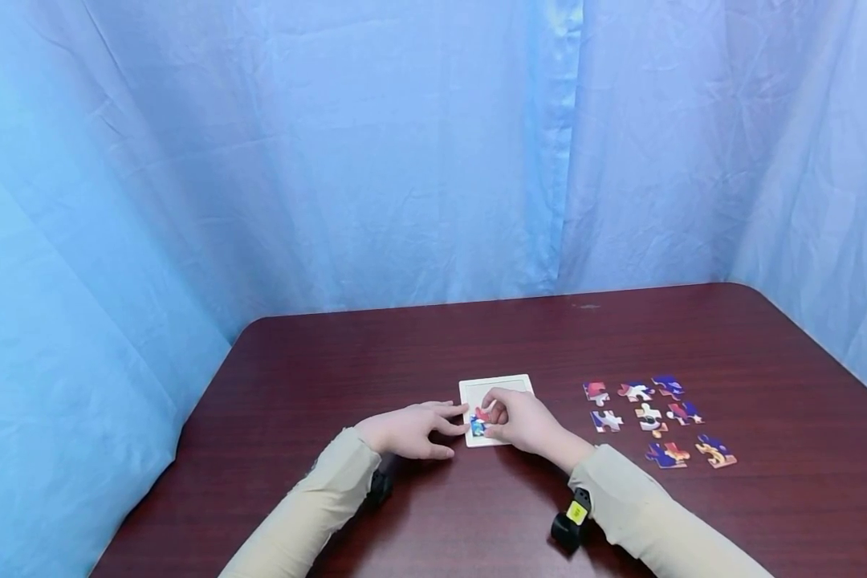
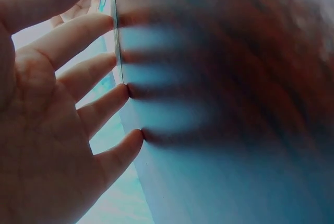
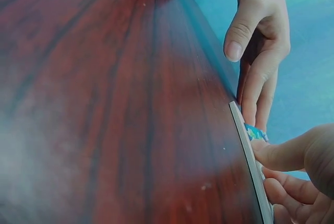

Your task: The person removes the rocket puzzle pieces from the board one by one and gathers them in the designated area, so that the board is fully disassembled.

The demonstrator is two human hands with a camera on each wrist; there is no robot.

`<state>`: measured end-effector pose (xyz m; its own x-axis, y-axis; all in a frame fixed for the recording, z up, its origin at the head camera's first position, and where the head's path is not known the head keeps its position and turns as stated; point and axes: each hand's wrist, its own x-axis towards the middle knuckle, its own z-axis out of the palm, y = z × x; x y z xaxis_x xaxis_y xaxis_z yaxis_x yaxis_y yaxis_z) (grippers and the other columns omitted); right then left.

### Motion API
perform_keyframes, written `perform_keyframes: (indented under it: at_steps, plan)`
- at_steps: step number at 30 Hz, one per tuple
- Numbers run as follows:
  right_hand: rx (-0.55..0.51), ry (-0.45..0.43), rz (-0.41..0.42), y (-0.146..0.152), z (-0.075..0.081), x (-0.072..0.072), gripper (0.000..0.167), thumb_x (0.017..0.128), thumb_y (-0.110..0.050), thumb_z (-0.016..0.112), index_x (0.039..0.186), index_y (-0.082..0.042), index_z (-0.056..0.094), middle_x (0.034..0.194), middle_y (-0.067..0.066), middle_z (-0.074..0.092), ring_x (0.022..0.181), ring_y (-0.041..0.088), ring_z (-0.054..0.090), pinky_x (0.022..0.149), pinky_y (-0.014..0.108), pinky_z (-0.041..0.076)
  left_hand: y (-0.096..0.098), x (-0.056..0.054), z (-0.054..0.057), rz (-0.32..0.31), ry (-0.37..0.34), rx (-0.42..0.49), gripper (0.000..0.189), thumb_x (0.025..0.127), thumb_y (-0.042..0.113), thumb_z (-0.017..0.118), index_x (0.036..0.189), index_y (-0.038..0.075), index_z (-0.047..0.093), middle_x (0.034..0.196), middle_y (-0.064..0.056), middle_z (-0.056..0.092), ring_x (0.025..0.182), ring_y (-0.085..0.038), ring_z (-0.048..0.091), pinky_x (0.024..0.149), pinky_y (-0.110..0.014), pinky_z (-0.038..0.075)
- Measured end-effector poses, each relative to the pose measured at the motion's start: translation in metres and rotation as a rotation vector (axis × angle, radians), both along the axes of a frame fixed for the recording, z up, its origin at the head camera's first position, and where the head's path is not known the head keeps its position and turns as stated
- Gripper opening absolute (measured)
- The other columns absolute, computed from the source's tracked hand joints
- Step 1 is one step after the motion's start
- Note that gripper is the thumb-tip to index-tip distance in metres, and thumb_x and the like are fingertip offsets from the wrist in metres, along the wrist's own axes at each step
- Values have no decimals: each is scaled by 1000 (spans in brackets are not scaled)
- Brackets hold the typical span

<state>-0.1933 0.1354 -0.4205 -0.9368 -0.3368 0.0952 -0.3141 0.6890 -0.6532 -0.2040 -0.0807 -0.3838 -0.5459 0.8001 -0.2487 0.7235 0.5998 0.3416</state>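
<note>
A pale square puzzle tray (image 1: 497,380) lies on the table before me. A blue and red jigsaw piece (image 1: 478,425) is at its near left corner. My right hand (image 1: 523,419) reaches over the tray from the right, pinching that piece between thumb and curled fingers, which partly cover it. In the right wrist view, a blue strip of the piece (image 3: 255,133) shows by the thumb, just above the tray's edge. My left hand (image 1: 413,431) is spread with straight fingers, its fingertips (image 2: 123,91) against the left side of the tray.
Several loose jigsaw pieces (image 1: 650,419) lie spread in rough rows on the dark red wooden table (image 1: 376,353), right of the tray. Blue curtains (image 1: 405,160) hang behind and beside the table. A black wrist camera (image 1: 567,526) sits under my right forearm.
</note>
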Motion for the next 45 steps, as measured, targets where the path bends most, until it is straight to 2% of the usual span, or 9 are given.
perform_keyframes:
  at_steps: [5, 12, 21, 30, 45]
  plan:
    - [-41, 29, 55, 3, -2, -1, 21, 74, 0, 74, 89, -11, 63, 69, -6, 57, 62, 5, 50, 61, 21, 43, 1, 0, 0, 15, -5, 24, 44, 93, 22, 59, 136, 14, 53, 153, -4, 34, 142, -25, 27, 112, -36, 28]
    - [-28, 5, 78, 3, -2, 0, 29, 75, 1, 73, 102, -5, 67, 69, -4, 57, 61, 6, 49, 59, 21, 42, -1, 1, -3, 39, -20, 39, 43, 94, 24, 58, 136, 15, 53, 153, -4, 33, 142, -25, 27, 112, -37, 28]
    - [-29, 51, 73, 3, -1, 1, 26, 73, 0, 74, 96, -9, 67, 76, -2, 58, 67, 7, 51, 63, 25, 43, -2, 1, -5, 25, -12, 56, 43, 94, 23, 58, 135, 14, 53, 153, -4, 34, 142, -25, 28, 112, -36, 28]
    - [-79, 38, 51, 2, 0, 1, 15, 81, -5, 71, 89, -12, 61, 75, -4, 60, 68, 8, 51, 64, 22, 44, -2, 0, -4, 38, -21, 54, 43, 95, 24, 56, 137, 14, 52, 153, -3, 33, 143, -24, 26, 113, -37, 27]
    - [-152, 61, 124, 3, -3, 1, 15, 83, -4, 69, 84, -13, 57, 75, -5, 57, 71, 7, 50, 66, 22, 44, -2, -1, -6, 63, -56, 48, 44, 95, 24, 56, 138, 16, 51, 154, 1, 30, 144, -20, 23, 114, -36, 26]
